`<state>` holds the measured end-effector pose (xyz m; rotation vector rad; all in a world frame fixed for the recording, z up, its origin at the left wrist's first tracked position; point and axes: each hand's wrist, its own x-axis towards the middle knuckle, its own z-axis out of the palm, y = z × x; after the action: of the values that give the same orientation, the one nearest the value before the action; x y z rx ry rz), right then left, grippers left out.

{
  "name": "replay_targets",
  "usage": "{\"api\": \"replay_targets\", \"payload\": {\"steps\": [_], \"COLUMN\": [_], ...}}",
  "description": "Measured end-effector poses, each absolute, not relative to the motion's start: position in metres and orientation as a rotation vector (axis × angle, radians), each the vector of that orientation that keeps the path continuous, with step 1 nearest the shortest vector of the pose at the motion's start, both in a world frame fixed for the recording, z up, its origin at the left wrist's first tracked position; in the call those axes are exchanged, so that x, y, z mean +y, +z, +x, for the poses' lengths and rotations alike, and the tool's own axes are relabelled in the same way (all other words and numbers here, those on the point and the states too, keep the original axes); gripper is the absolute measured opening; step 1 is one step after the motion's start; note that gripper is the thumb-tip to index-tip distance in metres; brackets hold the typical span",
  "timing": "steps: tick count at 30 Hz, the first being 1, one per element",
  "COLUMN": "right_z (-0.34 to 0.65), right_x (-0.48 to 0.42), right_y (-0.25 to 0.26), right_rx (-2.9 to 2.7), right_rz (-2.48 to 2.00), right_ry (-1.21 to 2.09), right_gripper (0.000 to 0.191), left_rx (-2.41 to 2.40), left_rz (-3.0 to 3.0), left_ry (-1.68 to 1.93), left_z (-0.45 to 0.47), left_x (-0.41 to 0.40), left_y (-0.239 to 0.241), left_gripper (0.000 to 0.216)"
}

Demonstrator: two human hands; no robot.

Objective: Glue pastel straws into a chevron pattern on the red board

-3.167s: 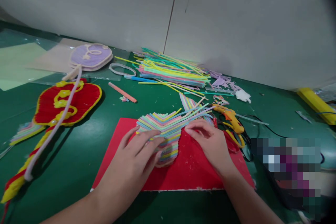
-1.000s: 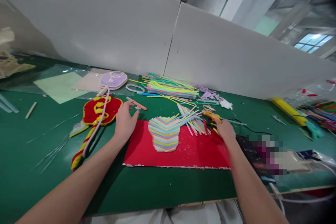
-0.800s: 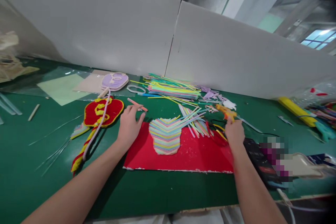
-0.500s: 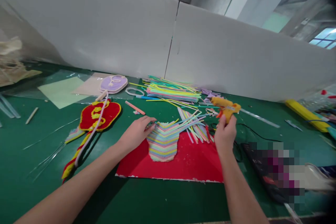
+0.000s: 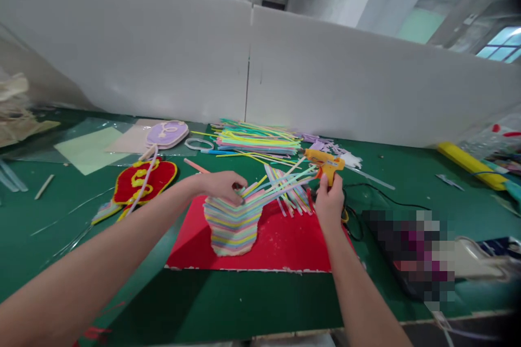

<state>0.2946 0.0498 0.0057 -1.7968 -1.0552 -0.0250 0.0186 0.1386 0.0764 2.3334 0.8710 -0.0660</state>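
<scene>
A striped panel of pastel pipe cleaners [image 5: 234,230], with a chevron pattern and long loose ends fanning out to the upper right, lies on a red board [image 5: 293,246]. My left hand [image 5: 223,185] is curled at the panel's top edge, thumb and fingertips pinched on it. In my right hand [image 5: 330,200] is an orange-yellow hot glue gun [image 5: 326,160], its nozzle pointing left near the tips of the loose ends. Beneath those ends, a crossed bunch of striped pipe cleaners [image 5: 291,192] rests partly on the board.
Behind lies a pile of colourful pipe cleaners [image 5: 256,138]. A red and yellow fan-shaped piece [image 5: 160,179] and a purple one [image 5: 167,134] sit left. At right are a black cable [image 5: 382,195], a partly blurred phone-like device [image 5: 386,255] and a yellow tube [image 5: 468,164]. A white partition [image 5: 163,54] stands behind.
My left hand has moved from the panel's left edge onto its top and curled its fingers there. The glue gun is now closer to the loose ends. The whole view has shifted slightly.
</scene>
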Motion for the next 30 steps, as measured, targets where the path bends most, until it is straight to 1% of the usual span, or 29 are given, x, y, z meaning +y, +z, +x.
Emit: {"api": "replay_targets", "payload": {"steps": [4, 6, 11, 13, 16, 21, 26, 30], "right_z": [0.295, 0.295, 0.296, 0.296, 0.296, 0.296, 0.297, 0.295], "right_x": [0.047, 0.046, 0.045, 0.044, 0.044, 0.046, 0.048, 0.047], "right_y": [0.008, 0.008, 0.011, 0.013, 0.014, 0.011, 0.007, 0.009], "right_rx": [-1.012, -0.991, -0.938, -0.927, -0.919, -0.943, -0.964, -1.005], "right_rz": [-1.78, -1.778, -1.778, -1.767, -1.747, -1.749, -1.781, -1.811], "right_ry": [-0.007, -0.002, 0.003, 0.007, 0.006, 0.02, 0.043, 0.097], "right_gripper": [0.053, 0.054, 0.055, 0.054, 0.053, 0.057, 0.059, 0.057], "left_rx": [0.881, 0.923, 1.054, 1.089, 1.144, 1.196, 1.235, 1.242], "left_rz": [2.211, 1.928, 1.382, 1.085, 0.952, 0.828, 0.836, 0.925], "left_ry": [0.076, 0.257, 0.589, 0.772, 0.873, 0.945, 0.942, 0.816], "left_z": [-0.003, -0.013, -0.023, -0.022, -0.018, -0.009, -0.002, -0.004], "left_x": [0.127, 0.121, 0.101, 0.092, 0.079, 0.066, 0.059, 0.049], "left_y": [0.104, 0.111, 0.104, 0.095, 0.081, 0.061, 0.042, 0.038], "left_gripper": [0.021, 0.026, 0.036, 0.033, 0.021, 0.001, 0.006, 0.01]}}
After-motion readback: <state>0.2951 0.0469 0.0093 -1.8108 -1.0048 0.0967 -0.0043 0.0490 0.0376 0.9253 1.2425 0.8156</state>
